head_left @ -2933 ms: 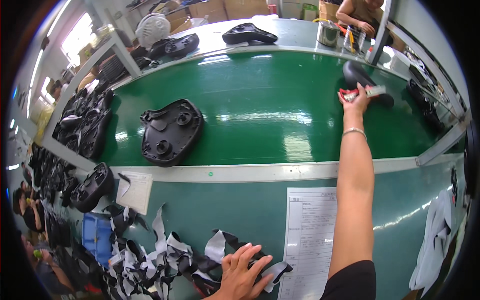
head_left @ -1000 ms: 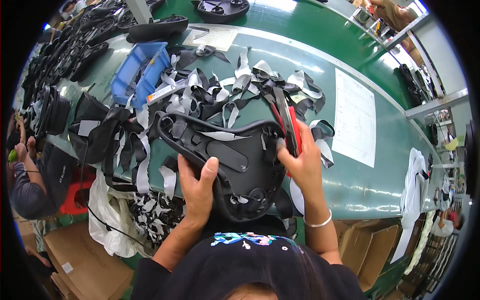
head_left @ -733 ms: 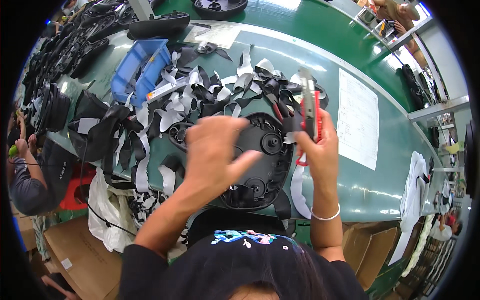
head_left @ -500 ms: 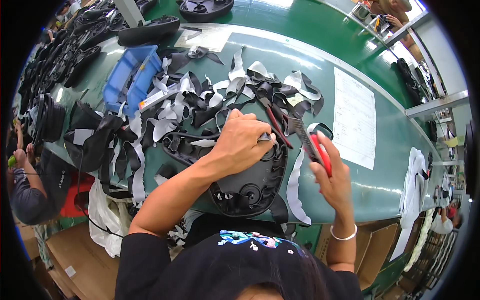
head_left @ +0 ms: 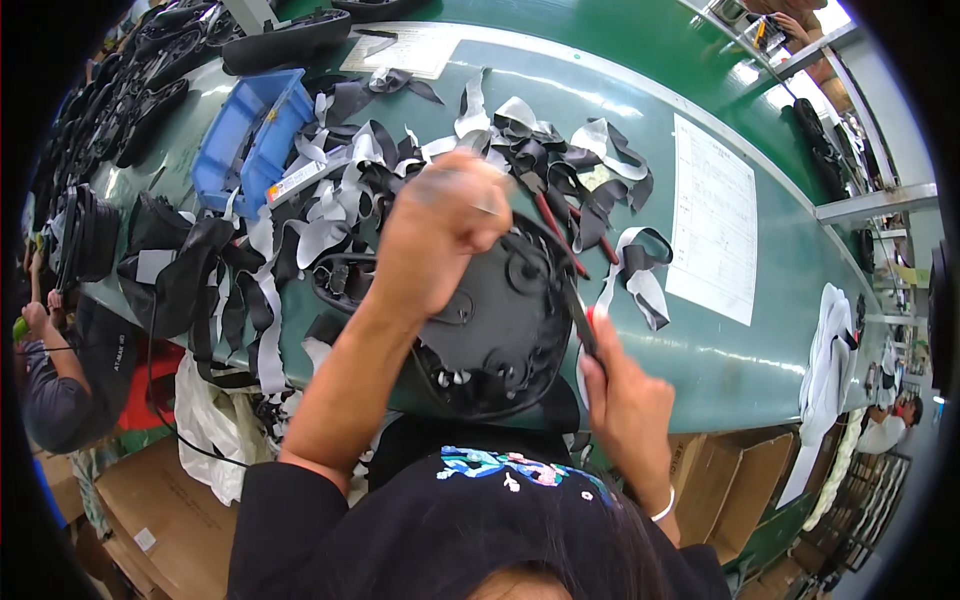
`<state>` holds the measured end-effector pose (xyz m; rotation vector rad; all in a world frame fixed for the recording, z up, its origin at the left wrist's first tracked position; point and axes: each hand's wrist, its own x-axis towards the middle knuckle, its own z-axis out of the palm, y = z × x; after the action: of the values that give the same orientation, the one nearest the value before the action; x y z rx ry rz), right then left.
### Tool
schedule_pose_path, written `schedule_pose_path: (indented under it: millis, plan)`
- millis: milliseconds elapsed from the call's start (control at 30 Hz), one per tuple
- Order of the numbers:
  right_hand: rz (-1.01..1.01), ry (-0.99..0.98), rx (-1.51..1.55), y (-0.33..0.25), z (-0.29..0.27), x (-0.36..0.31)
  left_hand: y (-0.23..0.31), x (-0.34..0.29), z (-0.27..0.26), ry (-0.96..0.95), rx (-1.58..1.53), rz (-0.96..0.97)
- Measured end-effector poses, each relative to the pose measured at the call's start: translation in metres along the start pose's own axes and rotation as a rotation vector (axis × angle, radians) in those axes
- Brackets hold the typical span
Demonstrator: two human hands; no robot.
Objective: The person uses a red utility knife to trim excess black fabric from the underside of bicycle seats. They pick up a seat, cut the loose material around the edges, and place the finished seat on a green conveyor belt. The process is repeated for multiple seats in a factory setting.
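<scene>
A black moulded seat shell point(head_left: 495, 330) lies underside up on the table in front of me. My left hand point(head_left: 450, 225), smeared by motion, is raised over its upper left part in a fist. Whatever it may hold cannot be made out. My right hand point(head_left: 628, 400) grips a red-handled knife point(head_left: 580, 325), its dark blade along the shell's right rim. Red-handled pliers point(head_left: 552, 215) lie beyond the shell. A curled grey-and-white fabric strip point(head_left: 645, 275) rests to the right of the pliers.
Cut fabric strips point(head_left: 340, 230) are heaped behind and left of the shell. A blue bin point(head_left: 215, 165) stands at the left, with black seat shells point(head_left: 285, 45) farther back. A printed sheet point(head_left: 713, 220) lies at the right. Open cardboard box point(head_left: 735, 490) below the table edge.
My left hand has risen up and left off the shell. The knife has come down and left to the shell's right rim. The shell has turned a little.
</scene>
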<state>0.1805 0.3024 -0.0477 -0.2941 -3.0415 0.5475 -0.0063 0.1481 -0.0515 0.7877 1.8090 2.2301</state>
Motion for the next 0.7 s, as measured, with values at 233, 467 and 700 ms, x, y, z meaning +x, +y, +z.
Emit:
schedule_pose_path:
  millis: [233,467,700]
  plan:
    - [-0.055,0.011,-0.233,-0.004,-0.011,0.044,-0.03,0.026,-0.008,0.158,1.012,0.423]
    - [-0.207,-0.012,-0.192,0.02,-0.028,0.057,-0.017,0.007,-0.035,0.35,-0.442,-0.447]
    - [-0.612,-0.224,-0.331,0.023,-0.053,0.122,0.02,-0.074,-0.05,-0.028,-0.319,-0.259]
